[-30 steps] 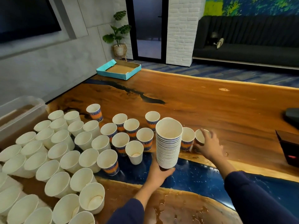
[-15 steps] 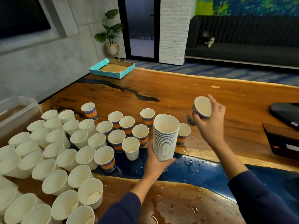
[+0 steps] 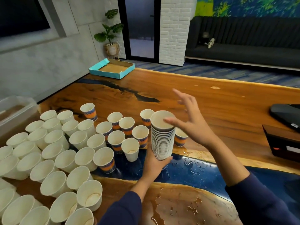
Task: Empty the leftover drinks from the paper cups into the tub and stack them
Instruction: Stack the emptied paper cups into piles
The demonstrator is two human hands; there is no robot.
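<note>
My left hand (image 3: 155, 163) grips the bottom of a tall stack of nested paper cups (image 3: 162, 138), held upright above the wet table. My right hand (image 3: 190, 120) hovers at the stack's top right with fingers spread; its thumb reaches over the rim of the top cup and it holds nothing. Several single paper cups (image 3: 78, 146), plain white or with an orange and blue print, stand crowded on the left half of the table. One printed cup (image 3: 180, 138) stands just behind the stack. The clear plastic tub (image 3: 17, 111), with brown liquid in it, sits at the far left edge.
The wooden table (image 3: 227, 114) has a blue resin strip with spilled drops and a puddle near me. A teal cardboard tray (image 3: 112, 69) lies at the far corner. A dark box (image 3: 282, 140) and a black object (image 3: 285, 114) sit at the right edge.
My right hand picked up a printed cup from beside the stack, carried it over, and set it on top of the stack. That hand now has spread fingers and holds nothing.
</note>
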